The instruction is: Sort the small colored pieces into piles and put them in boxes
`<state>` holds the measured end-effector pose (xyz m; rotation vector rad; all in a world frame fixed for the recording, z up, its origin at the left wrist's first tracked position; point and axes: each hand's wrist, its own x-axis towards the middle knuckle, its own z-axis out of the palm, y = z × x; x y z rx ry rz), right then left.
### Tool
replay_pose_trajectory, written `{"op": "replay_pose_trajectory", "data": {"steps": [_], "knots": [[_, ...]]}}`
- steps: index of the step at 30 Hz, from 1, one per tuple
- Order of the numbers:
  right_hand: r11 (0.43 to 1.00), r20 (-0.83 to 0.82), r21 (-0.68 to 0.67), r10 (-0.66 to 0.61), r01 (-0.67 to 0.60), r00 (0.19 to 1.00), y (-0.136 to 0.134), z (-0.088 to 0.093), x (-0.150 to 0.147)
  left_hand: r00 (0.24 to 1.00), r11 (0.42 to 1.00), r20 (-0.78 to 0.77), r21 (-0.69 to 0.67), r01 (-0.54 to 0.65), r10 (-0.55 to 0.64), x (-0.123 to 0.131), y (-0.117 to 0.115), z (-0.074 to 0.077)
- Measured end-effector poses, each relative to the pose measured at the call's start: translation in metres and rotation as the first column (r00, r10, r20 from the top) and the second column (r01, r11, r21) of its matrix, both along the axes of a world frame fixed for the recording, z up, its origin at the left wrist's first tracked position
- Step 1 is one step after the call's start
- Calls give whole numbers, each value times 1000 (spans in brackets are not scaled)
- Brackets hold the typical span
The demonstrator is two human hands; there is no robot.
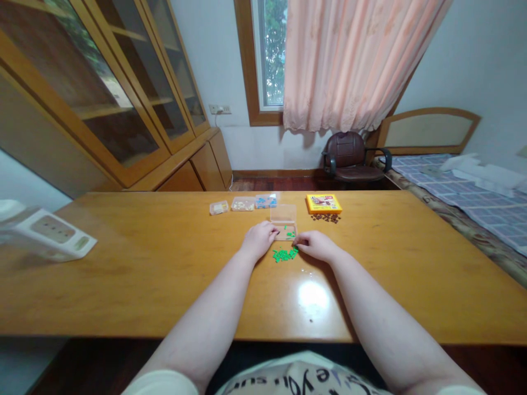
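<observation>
Near the middle of the tabletop, I have an open clear box in view, its lid opened out at twelve o'clock from it. I take the box as the centre of my clock, with six toward the wearer. A few green pieces lie inside it, and a loose green pile sits on the wood at six.

At nine o'clock I see the left hand, fingers bunched against the box's side; I cannot tell whether they pinch the wall or only rest there. From about four the right hand reaches in, its fingertips drawn close together by the near right corner and the pile's edge. I cannot make out a piece between them.

I judge the green bits light, stiff and likely smooth, apt to skid on polished wood, so I would take each by opposite edges with thumb and forefinger. The box looks thin and light too, easily nudged; I would steady it low on a side wall, leaving the lid alone.

Toward eleven I note the blue pieces; at two, the brown pieces.
</observation>
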<state>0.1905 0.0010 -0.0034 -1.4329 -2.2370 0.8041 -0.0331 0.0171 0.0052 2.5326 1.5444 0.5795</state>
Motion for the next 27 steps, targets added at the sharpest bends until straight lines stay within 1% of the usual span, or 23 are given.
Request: {"op": "replay_pose_trajectory", "data": {"steps": [2, 5, 7, 9, 14, 21, 27], "knots": [[1000, -10, 2, 22, -22, 1000, 0, -1, 0, 1000, 1000, -4, -1, 21, -21, -1, 0, -1], [998, 6, 24, 57, -57, 998, 1, -2, 0, 993, 994, -51, -8, 108, -109, -3, -3, 1], [997, 29, 35, 74, -75, 997, 2, -3, 0, 981, 986, -96, -42, 163, -166, -3, -7, 2], [996, 45, 40, 78, -79, 996, 3, -4, -1, 972, 979, -132, -87, 184, -194, -1, -9, 3], [995, 44, 54, 85, -87, 995, 3, -5, -2, 967, 979, -187, -138, 151, -175, 5, -11, 4], [992, 84, 102, 70, -79, 994, 1, -2, -5, 967, 975, -191, -174, 136, -169, 6, -14, 9], [990, 137, 129, 45, -63, 990, -1, -2, -8, 962, 977, -207, -159, 145, -177, 6, -14, 8]]}}
